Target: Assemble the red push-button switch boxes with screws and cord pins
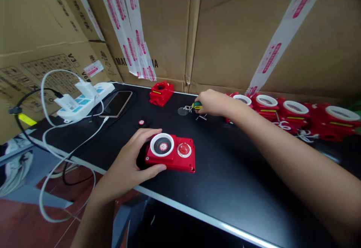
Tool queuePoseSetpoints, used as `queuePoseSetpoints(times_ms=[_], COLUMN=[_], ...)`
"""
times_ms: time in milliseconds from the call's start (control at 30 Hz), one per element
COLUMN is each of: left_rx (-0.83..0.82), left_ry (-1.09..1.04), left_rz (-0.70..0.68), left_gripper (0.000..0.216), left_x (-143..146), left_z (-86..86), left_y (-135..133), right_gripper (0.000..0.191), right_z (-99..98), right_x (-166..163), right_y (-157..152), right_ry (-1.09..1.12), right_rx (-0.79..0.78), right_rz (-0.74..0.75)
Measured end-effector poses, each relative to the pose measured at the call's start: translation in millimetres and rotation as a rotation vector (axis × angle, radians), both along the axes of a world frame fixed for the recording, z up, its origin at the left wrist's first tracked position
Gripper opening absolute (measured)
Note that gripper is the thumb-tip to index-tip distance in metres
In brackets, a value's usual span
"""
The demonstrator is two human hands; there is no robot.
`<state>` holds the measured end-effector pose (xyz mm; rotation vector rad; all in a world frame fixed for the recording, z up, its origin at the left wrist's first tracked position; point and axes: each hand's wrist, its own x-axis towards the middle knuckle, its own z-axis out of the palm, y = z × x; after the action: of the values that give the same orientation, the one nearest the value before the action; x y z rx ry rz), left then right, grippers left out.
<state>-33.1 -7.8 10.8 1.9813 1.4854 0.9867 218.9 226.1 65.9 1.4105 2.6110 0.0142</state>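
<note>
My left hand [132,159] is closed around the left end of a red alarm button box [180,164], thumb at the near side and fingers at the far side. The box lies face up, with a white ring around a dark round button and a clear red lamp beside it. Farther back, my right hand [212,102] grips a screwdriver [197,105] by its green-and-yellow handle; its shaft is hidden. Close to that hand lie a clear disc [182,111] with white string and a small metal piece [201,117].
Another red housing [161,93] stands at the back. Several red boxes with white rings [295,107] line the right. A small black round part [141,123], a phone [117,104] and a power strip [84,101] with cables sit left. Cardboard [169,26] walls the back.
</note>
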Motion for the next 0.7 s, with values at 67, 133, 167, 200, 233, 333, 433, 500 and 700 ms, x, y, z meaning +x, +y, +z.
queuePoseSetpoints(times_ms=[67, 133, 167, 200, 233, 333, 433, 500, 700], left_rx=[0.006, 0.0, -0.008, -0.015, -0.02, -0.02, 0.045, 0.136, 0.209], left_ry=[0.014, 0.021, 0.023, 0.026, 0.029, 0.039, 0.072, 0.121, 0.134], left_rz=[-0.008, -0.017, -0.02, -0.02, -0.017, -0.006, 0.035, 0.065, -0.092], left_gripper=[0.072, 0.073, 0.073, 0.073, 0.073, 0.07, 0.073, 0.076, 0.055], left_x=[1, 1, 1, 1, 1, 3, 11, 19, 35], left_z=[1.3, 1.7, 1.4, 0.9, 0.3, 0.1, 6.1, 12.8, 22.5], left_y=[1, 1, 1, 1, 0, 1, 5, 10, 23], right_gripper=[0.036, 0.032, 0.031, 0.03, 0.029, 0.02, 0.013, 0.013, 0.007], right_z=[1.2, 8.9, 15.5, 23.8, 33.1, 58.7, 65.2, 57.2, 24.9], right_x=[-1, -2, -2, -1, 0, 7, 15, 22, 54], right_y=[1, -2, -5, -9, -16, -44, -78, -96, -131], right_ry=[-0.007, -0.006, -0.002, 0.005, 0.015, 0.067, 0.106, 0.093, 0.08], right_rx=[0.001, 0.013, 0.026, 0.041, 0.058, 0.067, 0.026, 0.017, -0.057], right_rz=[0.014, 0.02, 0.021, 0.018, 0.013, -0.017, -0.013, 0.047, 0.015])
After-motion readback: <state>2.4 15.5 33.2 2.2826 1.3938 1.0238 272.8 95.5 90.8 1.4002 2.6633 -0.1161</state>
